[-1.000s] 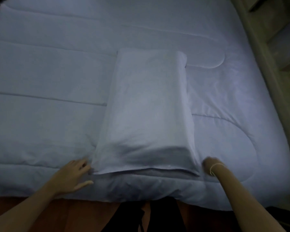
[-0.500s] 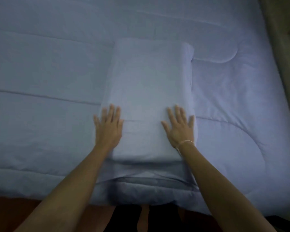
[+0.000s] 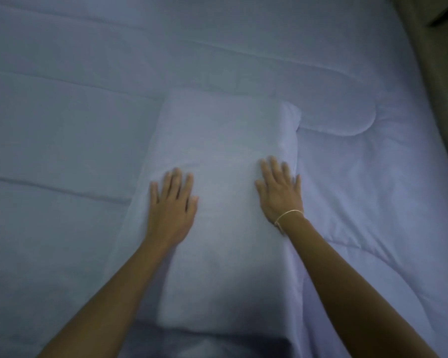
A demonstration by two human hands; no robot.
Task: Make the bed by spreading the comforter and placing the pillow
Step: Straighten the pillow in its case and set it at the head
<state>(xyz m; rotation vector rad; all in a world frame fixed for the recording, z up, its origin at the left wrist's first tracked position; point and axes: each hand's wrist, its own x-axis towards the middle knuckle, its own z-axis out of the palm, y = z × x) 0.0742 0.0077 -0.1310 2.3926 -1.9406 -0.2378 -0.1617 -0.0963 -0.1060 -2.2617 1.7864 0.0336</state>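
A pale blue-white pillow [image 3: 223, 140] lies lengthwise on the quilted pale blue comforter [image 3: 62, 125], which is spread flat over the bed. My left hand [image 3: 172, 205] rests flat on the pillow's left side, fingers apart, holding nothing. My right hand [image 3: 279, 192] lies flat on the pillow's right side near its edge, fingers apart, with a thin band on the wrist. Both forearms reach in from the bottom of the view.
A beige-brown strip of floor or furniture [image 3: 429, 73] runs along the bed's right edge. The comforter's rounded quilting seam [image 3: 347, 130] curves just right of the pillow. The room is dim.
A second ago both hands were at the pillow's near corners on the bed's edge. They moved onto the pillow's top and have slid farther up it; the view has shifted forward.
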